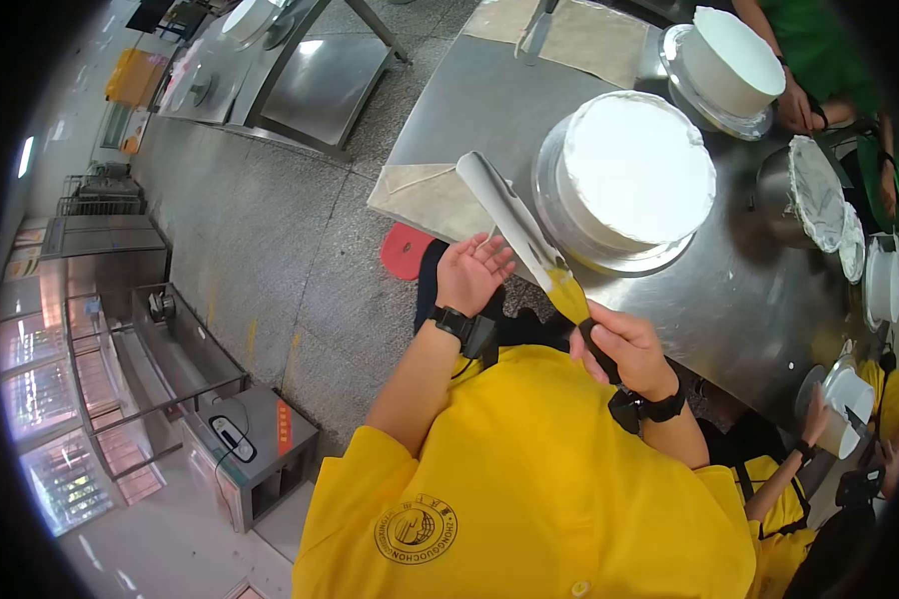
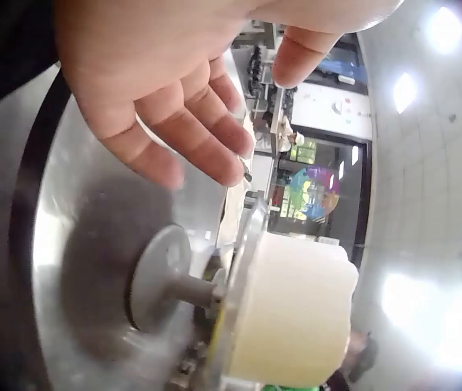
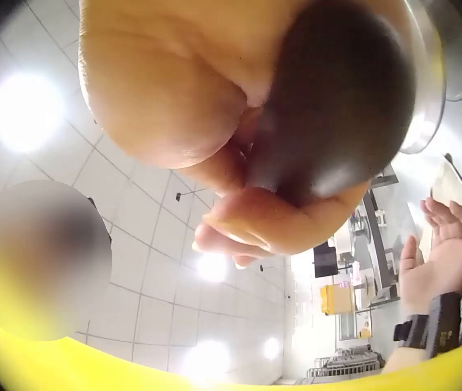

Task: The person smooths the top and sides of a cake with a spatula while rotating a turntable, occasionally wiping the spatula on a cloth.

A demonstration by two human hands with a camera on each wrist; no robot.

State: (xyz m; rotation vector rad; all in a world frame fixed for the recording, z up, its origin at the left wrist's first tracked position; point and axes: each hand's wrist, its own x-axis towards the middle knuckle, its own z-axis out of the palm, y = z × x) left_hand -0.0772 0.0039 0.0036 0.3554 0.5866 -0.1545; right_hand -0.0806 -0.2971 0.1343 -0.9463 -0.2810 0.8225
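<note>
My right hand (image 1: 624,349) grips the dark and yellow handle of an icing spatula (image 1: 506,212), its long metal blade angled up and left in the head view. In the right wrist view the dark butt of the handle (image 3: 337,106) fills much of the hand. My left hand (image 1: 471,275) is held palm up beside the blade with fingers loosely spread, holding nothing. Past the blade, a round cake (image 1: 639,168) coated in white cream sits on a turntable (image 1: 659,262); its grey foot (image 2: 159,277) shows in the left wrist view. Neither hand touches the cake.
A steel table (image 1: 449,110) carries beige cloths (image 1: 425,205) and another spatula (image 1: 536,32). A second white cake (image 1: 737,62) and a bowl of cream (image 1: 784,195) stand at the right. A person in green (image 1: 819,45) is across the table; others in yellow work at lower right.
</note>
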